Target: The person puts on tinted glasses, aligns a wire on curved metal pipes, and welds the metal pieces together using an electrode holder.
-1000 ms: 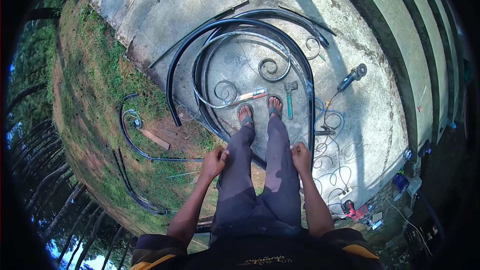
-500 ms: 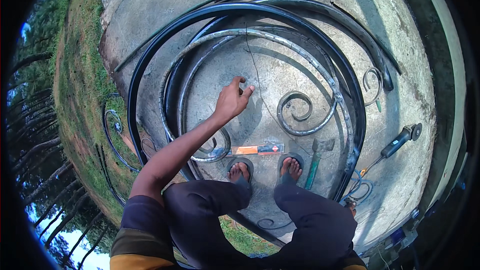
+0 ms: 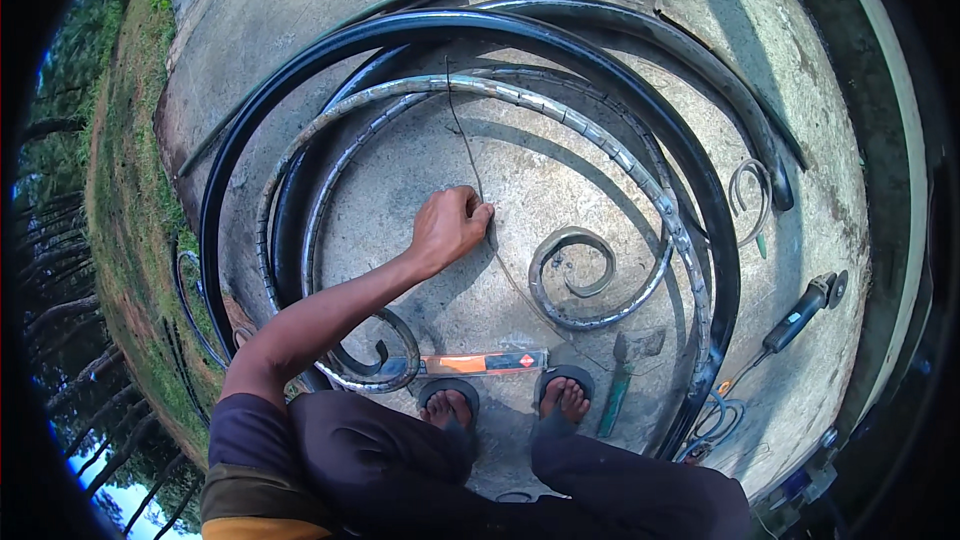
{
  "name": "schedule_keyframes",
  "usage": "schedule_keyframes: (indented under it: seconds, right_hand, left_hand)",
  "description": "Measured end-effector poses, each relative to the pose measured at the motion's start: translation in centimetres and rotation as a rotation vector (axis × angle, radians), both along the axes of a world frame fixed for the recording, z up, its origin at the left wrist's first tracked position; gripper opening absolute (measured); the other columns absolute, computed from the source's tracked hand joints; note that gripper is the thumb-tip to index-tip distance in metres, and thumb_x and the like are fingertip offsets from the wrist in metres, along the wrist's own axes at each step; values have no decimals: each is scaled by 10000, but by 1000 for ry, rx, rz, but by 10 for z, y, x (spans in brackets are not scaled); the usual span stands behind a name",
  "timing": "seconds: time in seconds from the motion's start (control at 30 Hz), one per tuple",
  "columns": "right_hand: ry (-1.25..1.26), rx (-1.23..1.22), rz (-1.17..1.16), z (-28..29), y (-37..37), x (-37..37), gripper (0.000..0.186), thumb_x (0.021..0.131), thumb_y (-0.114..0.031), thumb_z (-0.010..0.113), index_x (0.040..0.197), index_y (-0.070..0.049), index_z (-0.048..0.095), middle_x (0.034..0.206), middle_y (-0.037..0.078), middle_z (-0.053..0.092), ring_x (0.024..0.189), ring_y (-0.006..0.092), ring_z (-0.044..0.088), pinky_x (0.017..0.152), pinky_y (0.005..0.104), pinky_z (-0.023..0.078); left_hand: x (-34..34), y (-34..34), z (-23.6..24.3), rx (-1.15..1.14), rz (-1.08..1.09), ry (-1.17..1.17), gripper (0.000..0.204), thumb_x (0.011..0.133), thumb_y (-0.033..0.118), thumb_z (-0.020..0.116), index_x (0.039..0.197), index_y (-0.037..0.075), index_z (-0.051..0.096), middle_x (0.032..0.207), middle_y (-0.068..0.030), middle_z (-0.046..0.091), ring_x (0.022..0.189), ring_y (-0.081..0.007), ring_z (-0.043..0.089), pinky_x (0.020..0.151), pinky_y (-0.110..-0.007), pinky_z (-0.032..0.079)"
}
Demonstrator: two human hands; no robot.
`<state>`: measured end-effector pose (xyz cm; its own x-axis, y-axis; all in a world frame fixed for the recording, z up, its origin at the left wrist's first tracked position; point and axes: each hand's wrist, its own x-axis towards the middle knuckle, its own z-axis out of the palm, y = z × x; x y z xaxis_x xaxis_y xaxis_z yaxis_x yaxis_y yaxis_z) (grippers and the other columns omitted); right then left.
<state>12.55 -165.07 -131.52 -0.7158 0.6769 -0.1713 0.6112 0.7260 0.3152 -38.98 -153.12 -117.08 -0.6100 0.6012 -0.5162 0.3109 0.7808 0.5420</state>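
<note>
My left hand point(image 3: 450, 228) has its fingers closed on a thin dark wire point(image 3: 468, 155) that runs across the concrete inside a large metal hoop point(image 3: 541, 94). The hoop carries many cross marks and ends in curled scrolls point(image 3: 574, 312). Black curved channel bars point(image 3: 707, 198) lie around it. By my sandalled feet are a long orange-and-black packet point(image 3: 480, 362) and a hammer point(image 3: 636, 348) with a green handle. My right hand is out of view.
An angle grinder point(image 3: 795, 314) with a cord and hose lies at the right. A small scroll point(image 3: 750, 200) sits beside the bars. Long straight bars point(image 3: 400, 2) lie behind. Grass point(image 3: 140, 240) borders the concrete on the left; a step edge point(image 3: 895, 140) is on the right.
I have bent down from standing over the pieces. My left hand has moved forward from beside my leg, then lower onto the wire and closed on it. My right hand has left view.
</note>
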Motion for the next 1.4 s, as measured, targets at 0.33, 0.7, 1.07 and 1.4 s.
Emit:
schedule_keyframes:
  seconds: [0.33,0.7,1.07,1.4]
  right_hand:
    - [86,22,60,-15,3,12,747,879,-550,566,1498,-192,350,1561,68,388,1438,310,329,1146,645,195]
    - [1437,-263,-662,346,304,-77,420,851,22,649,1239,17,487,944,112,622,633,132,537,555,260,443]
    - [1210,-1397,-705,329,262,-215,505,789,-5,653,1246,34,440,824,101,591,687,184,652,622,314,553]
    - [1323,-1793,-540,328,268,-187,643,815,-147,735,1268,99,350,788,188,603,652,279,693,630,404,620]
  left_hand:
    - [10,6,5,3,-53,125,373,857,352,689,788,-14,656,711,-244,667,690,-409,675,687,-515,514]
    - [23,-7,-5,64,-19,231,260,814,247,628,809,-11,666,730,-229,669,713,-405,670,682,-507,503]
    - [20,-50,24,316,263,164,224,842,204,599,789,-14,612,645,-173,629,639,-276,680,609,-420,510]
    - [2,-59,128,791,586,-108,330,1003,111,548,1323,46,598,708,-22,621,489,-8,422,429,-180,307]
